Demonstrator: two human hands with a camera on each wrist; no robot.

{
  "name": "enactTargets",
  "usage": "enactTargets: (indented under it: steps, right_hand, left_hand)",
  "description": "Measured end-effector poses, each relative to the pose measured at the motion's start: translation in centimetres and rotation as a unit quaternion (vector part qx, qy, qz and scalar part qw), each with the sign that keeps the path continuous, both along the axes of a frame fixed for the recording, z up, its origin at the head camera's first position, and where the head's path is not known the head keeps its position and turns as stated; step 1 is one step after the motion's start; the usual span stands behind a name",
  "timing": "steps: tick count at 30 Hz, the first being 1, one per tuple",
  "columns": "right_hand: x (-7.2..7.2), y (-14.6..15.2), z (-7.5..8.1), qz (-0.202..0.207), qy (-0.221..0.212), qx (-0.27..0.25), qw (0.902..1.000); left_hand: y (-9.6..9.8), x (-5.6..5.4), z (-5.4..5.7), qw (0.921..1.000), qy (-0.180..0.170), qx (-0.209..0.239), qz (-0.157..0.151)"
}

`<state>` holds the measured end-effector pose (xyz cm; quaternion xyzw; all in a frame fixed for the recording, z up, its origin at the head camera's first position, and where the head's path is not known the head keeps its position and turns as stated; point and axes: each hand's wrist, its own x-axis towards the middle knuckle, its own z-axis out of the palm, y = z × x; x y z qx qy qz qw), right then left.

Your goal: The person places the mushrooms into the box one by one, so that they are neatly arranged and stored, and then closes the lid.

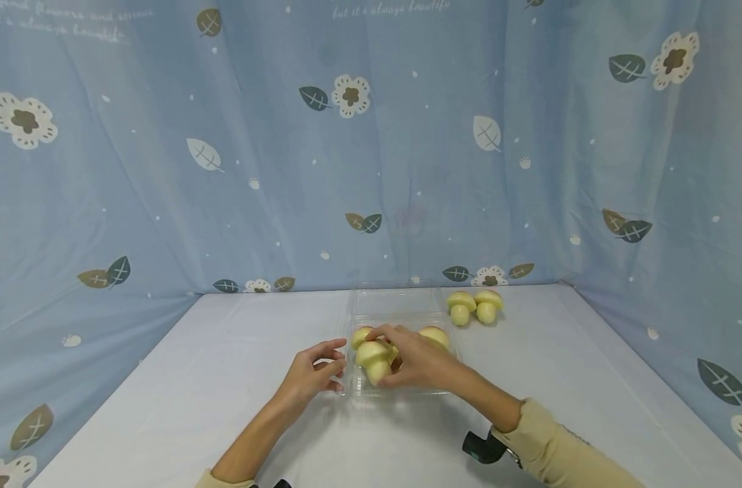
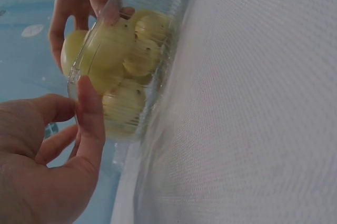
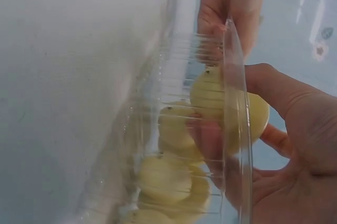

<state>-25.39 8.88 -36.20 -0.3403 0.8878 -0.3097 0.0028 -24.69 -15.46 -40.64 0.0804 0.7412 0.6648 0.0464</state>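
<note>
My right hand (image 1: 416, 359) grips a pale yellow mushroom (image 1: 373, 354) with a rounded cap and thick stem, over the left part of a clear plastic box (image 1: 407, 391). In the right wrist view, its thumb and fingers lie around the held mushroom (image 3: 258, 116), partly behind the box wall. More mushrooms sit in the box, one at the back left (image 1: 361, 335) and one at the right (image 1: 434, 335); the hand hides part of them. At the box's left side is my left hand (image 1: 312, 373), its loosely bent fingertips right at the rim.
The box's clear lid (image 1: 398, 301) lies folded back toward the curtain (image 1: 407, 169). Two more mushrooms stand on the white table (image 1: 242, 352) right of the lid, one at the left (image 1: 461, 310) and one beside it (image 1: 488, 308). Dark wrist gear (image 1: 485, 447) hangs under the right sleeve.
</note>
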Motion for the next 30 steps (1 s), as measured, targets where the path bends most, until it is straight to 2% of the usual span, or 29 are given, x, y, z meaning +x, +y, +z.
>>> enactTargets:
  steps: [11, 17, 24, 30]
  right_hand:
    - [-0.36, -0.7, -0.81, 0.045, -0.028, -0.028, 0.9982]
    - [-0.36, -0.95, -0.93, 0.061, -0.016, -0.018, 0.9978]
    - [-0.35, -0.96, -0.98, 0.059, -0.008, -0.001, 0.9982]
    - [-0.34, -0.84, -0.96, 0.055, -0.025, -0.002, 0.9982]
  left_hand:
    - [-0.13, 0.1, 0.12, 1.0, -0.001, 0.003, -0.009]
    - [-0.11, 0.1, 0.19, 0.9999, 0.0, 0.005, -0.01]
    - [-0.14, 0.03, 0.09, 0.9999, 0.003, 0.005, -0.015]
    - [-0.16, 0.17, 0.07, 0.9999, 0.005, 0.001, -0.014]
